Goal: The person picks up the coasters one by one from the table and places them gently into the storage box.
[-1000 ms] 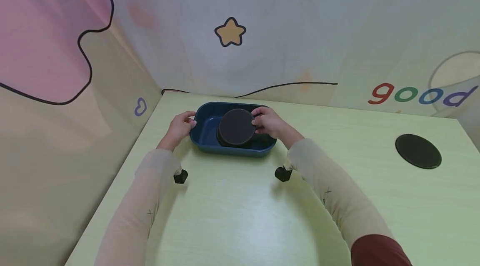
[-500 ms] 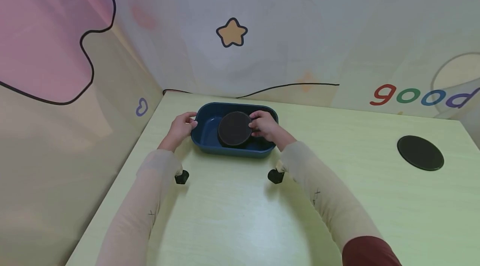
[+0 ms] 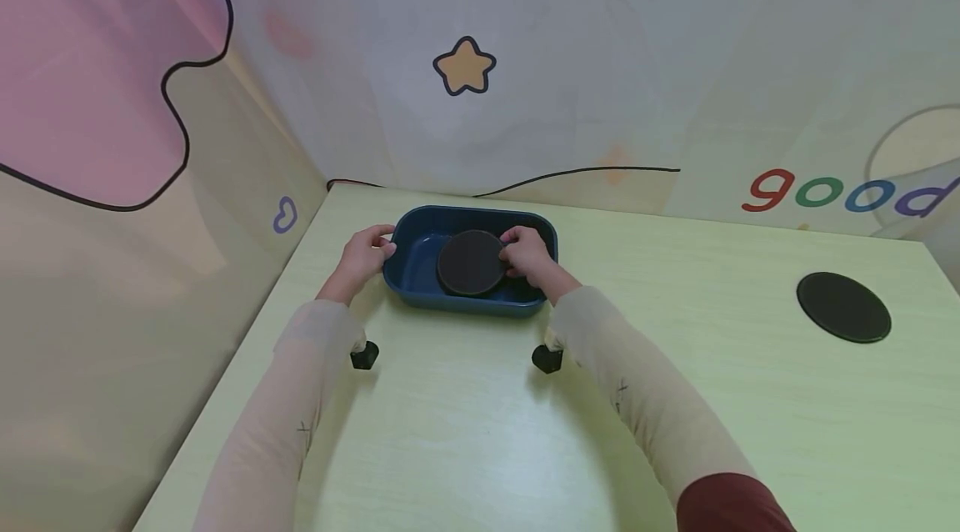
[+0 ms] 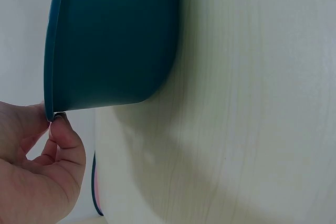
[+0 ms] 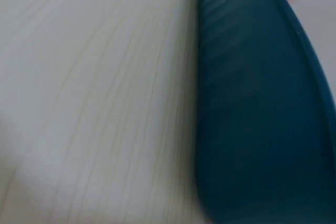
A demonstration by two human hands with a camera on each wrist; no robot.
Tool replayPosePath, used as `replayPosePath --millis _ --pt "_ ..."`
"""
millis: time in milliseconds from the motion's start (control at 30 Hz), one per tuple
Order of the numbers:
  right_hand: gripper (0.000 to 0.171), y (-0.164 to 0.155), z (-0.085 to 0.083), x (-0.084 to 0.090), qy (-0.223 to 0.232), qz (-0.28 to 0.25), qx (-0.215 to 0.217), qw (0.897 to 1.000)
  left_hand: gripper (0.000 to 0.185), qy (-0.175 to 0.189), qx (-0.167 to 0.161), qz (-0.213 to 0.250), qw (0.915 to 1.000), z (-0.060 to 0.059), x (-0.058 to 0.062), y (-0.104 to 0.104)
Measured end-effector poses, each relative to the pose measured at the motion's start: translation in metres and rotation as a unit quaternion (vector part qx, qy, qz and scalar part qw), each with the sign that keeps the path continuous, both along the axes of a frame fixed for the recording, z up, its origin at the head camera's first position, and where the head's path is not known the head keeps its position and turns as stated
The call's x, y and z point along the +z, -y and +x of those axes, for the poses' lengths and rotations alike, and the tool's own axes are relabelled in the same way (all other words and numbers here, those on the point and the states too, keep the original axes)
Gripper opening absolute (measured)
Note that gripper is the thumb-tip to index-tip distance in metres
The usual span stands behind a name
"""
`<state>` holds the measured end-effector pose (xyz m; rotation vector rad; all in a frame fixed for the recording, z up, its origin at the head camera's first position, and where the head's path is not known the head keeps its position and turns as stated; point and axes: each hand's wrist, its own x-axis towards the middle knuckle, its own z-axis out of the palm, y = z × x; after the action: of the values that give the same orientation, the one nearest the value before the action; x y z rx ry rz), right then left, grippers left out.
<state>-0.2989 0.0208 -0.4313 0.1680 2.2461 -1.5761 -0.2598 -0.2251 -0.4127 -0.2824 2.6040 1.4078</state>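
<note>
A blue oblong basin (image 3: pixel 420 265) stands on the table near the back wall. Its left end rim is pinched between thumb and fingers of my left hand (image 3: pixel 363 255), which the left wrist view shows close up beside the basin's outer wall (image 4: pixel 115 40). Inside the basin is a flat black round disc (image 3: pixel 470 263), and my right hand (image 3: pixel 527 255) reaches over the rim and grips the disc's right edge. The right wrist view shows mostly the basin's side (image 5: pixel 252 98); my right hand and the disc are hidden there.
Another black round disc (image 3: pixel 843 307) lies on the pale table (image 3: pixel 450 432) far to the right. A printed cloth wall (image 3: pixel 570 98) rises close behind the basin, with another along the left. Small black devices (image 3: pixel 547 358) hang under both wrists.
My right hand has moved down and slightly left into the basin, and the disc has sunk lower and lies flatter. My left hand keeps its hold on the rim.
</note>
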Motion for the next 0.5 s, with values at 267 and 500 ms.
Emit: replayPosePath --millis 267,500 --pt "0.029 -0.0003 0.0049 0.0006 -0.055 0.087 0.020 0.994 0.038 0.000 0.001 -0.001 1.0000 -0.0001 -0.0007 -0.0009" --pt "0.029 -0.0007 0.0049 0.0067 -0.060 0.086 0.025 0.994 0.038 -0.001 0.000 -0.002 1.0000 -0.0002 -0.0011 0.0002"
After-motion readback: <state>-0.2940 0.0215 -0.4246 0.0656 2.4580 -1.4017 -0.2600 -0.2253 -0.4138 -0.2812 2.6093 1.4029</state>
